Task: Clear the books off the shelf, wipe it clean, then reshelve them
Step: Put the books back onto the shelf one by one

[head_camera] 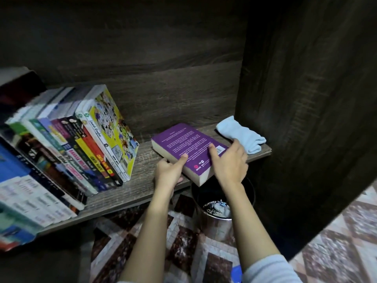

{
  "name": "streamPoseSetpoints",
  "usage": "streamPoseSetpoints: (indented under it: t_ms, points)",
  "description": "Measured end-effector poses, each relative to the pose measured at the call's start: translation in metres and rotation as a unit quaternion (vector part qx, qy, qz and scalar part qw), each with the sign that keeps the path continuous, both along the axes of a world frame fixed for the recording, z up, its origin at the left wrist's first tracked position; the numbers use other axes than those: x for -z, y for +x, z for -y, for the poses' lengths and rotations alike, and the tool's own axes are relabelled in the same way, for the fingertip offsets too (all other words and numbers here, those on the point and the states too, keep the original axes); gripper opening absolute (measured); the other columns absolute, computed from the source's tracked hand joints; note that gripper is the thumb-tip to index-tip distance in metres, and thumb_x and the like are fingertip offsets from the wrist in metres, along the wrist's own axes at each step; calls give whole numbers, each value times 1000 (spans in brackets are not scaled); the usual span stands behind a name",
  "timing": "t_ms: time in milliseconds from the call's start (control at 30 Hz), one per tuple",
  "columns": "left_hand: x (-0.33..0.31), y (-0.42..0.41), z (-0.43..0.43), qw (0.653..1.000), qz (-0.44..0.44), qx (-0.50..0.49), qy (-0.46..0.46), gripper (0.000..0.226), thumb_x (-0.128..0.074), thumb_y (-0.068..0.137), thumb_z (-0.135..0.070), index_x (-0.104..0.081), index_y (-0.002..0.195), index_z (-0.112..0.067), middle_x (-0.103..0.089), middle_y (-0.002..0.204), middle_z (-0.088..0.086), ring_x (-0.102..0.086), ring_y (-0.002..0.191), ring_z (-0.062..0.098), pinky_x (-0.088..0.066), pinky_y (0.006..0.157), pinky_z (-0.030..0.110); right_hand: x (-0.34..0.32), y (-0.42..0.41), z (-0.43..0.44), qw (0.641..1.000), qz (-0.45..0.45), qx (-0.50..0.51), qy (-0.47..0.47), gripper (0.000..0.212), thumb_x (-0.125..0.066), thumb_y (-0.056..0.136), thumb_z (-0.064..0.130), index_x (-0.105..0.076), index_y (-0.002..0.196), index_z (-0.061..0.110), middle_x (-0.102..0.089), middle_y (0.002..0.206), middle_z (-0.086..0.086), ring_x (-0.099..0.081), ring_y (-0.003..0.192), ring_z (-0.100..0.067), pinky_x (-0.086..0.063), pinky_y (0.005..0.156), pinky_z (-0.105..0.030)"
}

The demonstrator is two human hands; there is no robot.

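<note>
2 hands hold purple book flat on shelf, left hand pinching page edge, right hand gripping right edge

Pretty dim, deep shadow at 12 and 3 o'clock, blurry books at 9, fisheye bend near edges.

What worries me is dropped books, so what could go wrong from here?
1. The purple book has a corner overhanging the shelf, seemingly above the open bin; if the left hand or right hand slips, it could drop in.
2. The blue cloth lies by the right hand near the shelf edge; a nudge might knock it off.
3. The yellow book ends the row with nothing bracing its open side; a bump might tip it.
</note>
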State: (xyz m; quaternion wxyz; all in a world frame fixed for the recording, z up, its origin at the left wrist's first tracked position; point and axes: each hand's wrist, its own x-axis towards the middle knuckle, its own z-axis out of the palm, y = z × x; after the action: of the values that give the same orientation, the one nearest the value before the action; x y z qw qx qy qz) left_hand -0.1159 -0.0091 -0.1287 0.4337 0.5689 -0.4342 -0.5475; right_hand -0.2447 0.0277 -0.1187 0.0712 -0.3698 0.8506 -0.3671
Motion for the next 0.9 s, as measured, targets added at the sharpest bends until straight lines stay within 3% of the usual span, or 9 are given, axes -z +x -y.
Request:
streamPoseSetpoints:
  t_ms: [100,267,400,500,633,700,767,800,900]
  points:
    - [1,1,1,1000,-8,7,8,22,-73,80,-25,-62,94,-11,-69,89,3,-65,84,18,-51,68,27,7,-3,6,998,63,1,18,79,-46,88,61,-33,142,6,-33,149,-12,-21,140,-31,-26,110,-47]
    - [-3,-1,-1,999,4,-32,-5,19,-74,80,-18,-56,87,-15,-69,102,8,-63,86,19,-50,83,33,1,-1,9,994,105,41,7,83,-59,81,59,-39,135,-1,-37,140,-19,-28,131,-34,-27,106,-43]
    - [-16,1,-4,994,-102,-32,11,35,-68,83,-7,-55,115,-7,-68,103,7,-62,78,11,-49,63,22,-1,-4,7,990,132,56,12,87,-60,75,67,-46,131,2,-39,137,-19,-29,129,-35,-28,104,-43]
    - [-25,3,-4,982,-186,-19,9,25,-65,82,-2,-64,106,-9,-69,104,10,-65,77,12,-54,66,24,0,-6,7,989,138,44,13,84,-57,73,72,-55,124,5,-46,134,-16,-33,128,-33,-29,103,-43]
    - [-28,10,-2,965,-260,-5,27,37,-60,84,2,-61,119,-8,-70,95,5,-66,77,13,-57,62,24,1,-3,5,988,153,-8,-34,76,-59,76,66,-56,123,6,-57,125,-14,-45,122,-33,-38,100,-43]
    - [-28,14,-3,962,-273,5,31,42,-60,83,3,-58,124,-8,-69,99,6,-67,81,15,-57,67,27,-1,-3,2,981,181,-32,-55,65,-61,78,61,-57,117,9,-60,116,-13,-52,114,-31,-43,92,-40]
    - [-30,19,-5,958,-286,6,29,45,-58,84,4,-56,127,-9,-68,106,9,-67,84,17,-58,70,29,-4,-3,0,975,196,-63,-88,39,-64,79,56,-53,81,18,-57,85,-6,-54,87,-25,-41,66,-32]
    - [-32,21,-7,955,-296,7,25,46,-57,84,4,-55,128,-10,-67,109,10,-66,87,19,-57,74,31,-6,-3,-1,971,200,-78,-104,42,-67,79,52,-42,69,19,-50,73,-2,-50,75,-22,-36,58,-27]
    - [-37,28,-12,941,-339,6,6,44,-51,85,7,-57,125,-11,-68,100,8,-61,95,22,-50,91,38,-17,-2,-5,947,261,-114,-149,41,-73,78,43,-42,70,17,-52,69,3,-51,66,-13,-37,59,-24]
